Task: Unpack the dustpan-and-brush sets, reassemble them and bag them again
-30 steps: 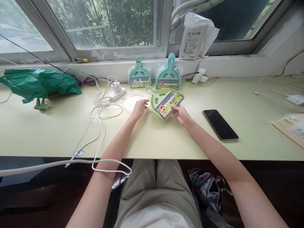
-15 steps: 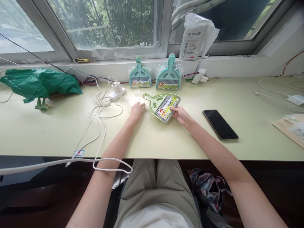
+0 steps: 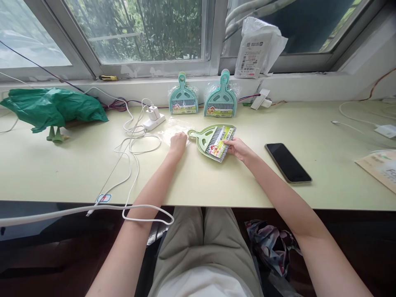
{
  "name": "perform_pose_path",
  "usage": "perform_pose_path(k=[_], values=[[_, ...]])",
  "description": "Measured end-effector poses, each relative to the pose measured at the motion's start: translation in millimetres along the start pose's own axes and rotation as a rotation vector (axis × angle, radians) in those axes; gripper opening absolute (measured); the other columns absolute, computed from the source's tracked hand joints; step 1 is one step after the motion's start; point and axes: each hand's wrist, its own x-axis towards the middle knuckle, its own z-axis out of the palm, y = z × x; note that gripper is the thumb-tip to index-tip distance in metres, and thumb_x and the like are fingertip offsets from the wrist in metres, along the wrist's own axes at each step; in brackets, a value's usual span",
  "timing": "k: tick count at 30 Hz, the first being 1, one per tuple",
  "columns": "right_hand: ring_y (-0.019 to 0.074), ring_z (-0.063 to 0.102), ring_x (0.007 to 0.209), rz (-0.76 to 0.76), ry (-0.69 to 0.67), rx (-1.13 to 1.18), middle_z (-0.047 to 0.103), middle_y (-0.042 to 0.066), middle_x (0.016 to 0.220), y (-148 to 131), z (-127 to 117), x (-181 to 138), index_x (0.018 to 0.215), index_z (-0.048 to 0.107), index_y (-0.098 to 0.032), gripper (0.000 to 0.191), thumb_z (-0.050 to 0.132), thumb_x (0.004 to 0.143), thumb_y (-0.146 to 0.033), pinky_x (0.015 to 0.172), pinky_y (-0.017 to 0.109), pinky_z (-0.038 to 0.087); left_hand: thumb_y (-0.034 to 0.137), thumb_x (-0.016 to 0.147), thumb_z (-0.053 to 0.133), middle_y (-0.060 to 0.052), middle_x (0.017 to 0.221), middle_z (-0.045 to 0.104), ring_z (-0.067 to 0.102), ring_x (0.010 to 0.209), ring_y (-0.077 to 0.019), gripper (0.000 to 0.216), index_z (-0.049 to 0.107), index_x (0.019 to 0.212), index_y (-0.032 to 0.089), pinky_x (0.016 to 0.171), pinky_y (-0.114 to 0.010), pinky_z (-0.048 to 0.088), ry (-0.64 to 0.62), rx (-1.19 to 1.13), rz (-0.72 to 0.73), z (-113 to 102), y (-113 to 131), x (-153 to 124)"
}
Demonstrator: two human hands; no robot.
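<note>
A light green mini dustpan and brush set with a colourful label lies on the pale desk. My right hand pinches its right edge by the label. A clear plastic bag lies flat to the left of the set, and my left hand rests with curled fingers on its near edge, close to the dustpan handle. Two teal dustpan sets in clear wrapping lean against the wall behind.
A black phone lies to the right. White cables and a charger sprawl on the left. A green plastic bag sits far left. A white parcel stands on the windowsill. A paper packet lies at the far right.
The green dustpan set has been lowered from a tilt to lie flatter on the desk, shifting slightly. My left hand has curled and drawn in onto the clear bag.
</note>
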Motion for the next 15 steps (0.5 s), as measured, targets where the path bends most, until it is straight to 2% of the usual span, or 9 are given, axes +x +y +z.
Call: perform_pose_path(k=[2, 4, 8, 12, 15], values=[[0.0169, 0.074, 0.07, 0.002, 0.011, 0.002, 0.077, 0.006, 0.079, -1.1, -0.8, 0.0, 0.085, 0.067, -0.014, 0.018, 0.056, 0.084, 0.0, 0.072, 0.032, 0.065, -0.009, 0.078, 0.031, -0.022, 0.104, 0.065, 0.061, 0.104, -0.0319, 0.048, 0.061, 0.113, 0.006, 0.083, -0.038, 0.048, -0.005, -0.025, -0.004, -3.1, -0.2, -0.9], [0.016, 0.073, 0.068, -0.001, 0.029, 0.018, 0.076, 0.005, 0.076, -1.4, -1.8, 0.4, 0.085, 0.067, -0.014, 0.019, 0.055, 0.085, 0.001, 0.068, 0.029, 0.065, -0.009, 0.078, 0.032, -0.021, 0.103, 0.064, 0.063, 0.101, -0.0318, 0.047, 0.062, 0.11, 0.008, 0.083, -0.039, 0.047, 0.018, -0.067, -0.024, -5.4, -1.3, -0.7], [0.0145, 0.072, 0.064, -0.024, 0.06, 0.047, 0.076, 0.005, 0.073, 0.2, -2.4, 1.2, 0.082, 0.066, -0.014, 0.02, 0.053, 0.086, 0.001, 0.063, 0.025, 0.064, -0.008, 0.081, 0.029, -0.018, 0.104, 0.064, 0.063, 0.101, -0.0295, 0.055, 0.055, 0.125, 0.011, 0.084, -0.037, 0.047, 0.099, -0.123, -0.069, -6.4, -1.8, 1.6], [0.0158, 0.073, 0.07, -0.056, 0.012, 0.034, 0.077, 0.006, 0.081, 1.6, 0.9, -1.2, 0.085, 0.067, -0.014, 0.018, 0.054, 0.086, -0.002, 0.071, 0.03, 0.065, -0.006, 0.085, 0.026, -0.015, 0.105, 0.064, 0.062, 0.102, -0.0257, 0.062, 0.044, 0.14, 0.015, 0.085, -0.033, 0.047, 0.18, -0.133, -0.051, -4.1, 2.5, 1.5], [0.017, 0.074, 0.078, -0.092, -0.065, 0.018, 0.077, 0.007, 0.088, 1.0, 3.8, -4.5, 0.088, 0.068, -0.015, 0.016, 0.057, 0.085, -0.004, 0.079, 0.034, 0.064, -0.003, 0.087, 0.027, -0.014, 0.109, 0.064, 0.061, 0.104, -0.0257, 0.06, 0.046, 0.14, 0.019, 0.083, -0.033, 0.049, 0.229, -0.145, -0.01, -4.1, 5.0, -0.7]])
